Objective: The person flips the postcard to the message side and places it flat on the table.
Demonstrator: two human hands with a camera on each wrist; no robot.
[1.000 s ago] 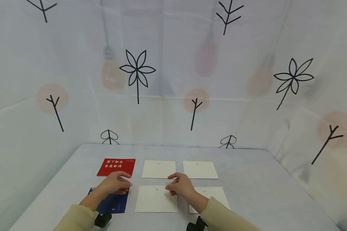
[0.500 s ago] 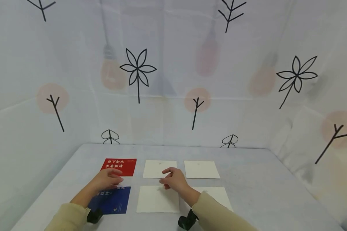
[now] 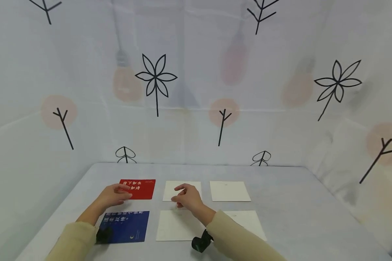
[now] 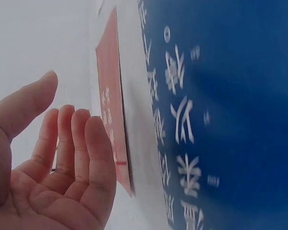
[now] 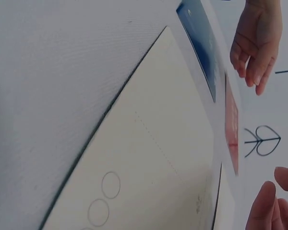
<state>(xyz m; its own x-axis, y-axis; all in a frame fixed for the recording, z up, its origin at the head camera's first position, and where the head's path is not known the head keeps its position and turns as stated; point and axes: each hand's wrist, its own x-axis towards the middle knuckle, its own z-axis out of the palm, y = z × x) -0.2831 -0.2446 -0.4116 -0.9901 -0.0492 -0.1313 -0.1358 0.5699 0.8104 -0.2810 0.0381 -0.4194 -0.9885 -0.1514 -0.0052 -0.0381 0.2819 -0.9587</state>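
Observation:
My left hand (image 3: 113,195) hovers over the near left part of a red card (image 3: 145,190) with white lettering. In the left wrist view that hand (image 4: 62,177) holds nothing, its fingers loosely bent and thumb apart. Nearer to me lies a blue card (image 3: 127,228) with white characters and a small moon. My right hand (image 3: 188,197) hangs over the back middle cream card (image 3: 168,187), partly hiding it. Its fingers are loosely bent with nothing between them. Below its wrist is the front middle cream card (image 3: 170,228), which shows small printed circles in the right wrist view.
Two more cream cards, a back one (image 3: 230,191) and a front one (image 3: 248,221), lie to the right, the front one partly under my right sleeve (image 3: 235,232). The cards form two rows on a white-covered table (image 3: 297,210). A printed curtain (image 3: 189,137) stands behind.
Both hands have moved away from me and leftward, the left from above the blue card to the red one, the right to the back middle card. The cards have stayed in place.

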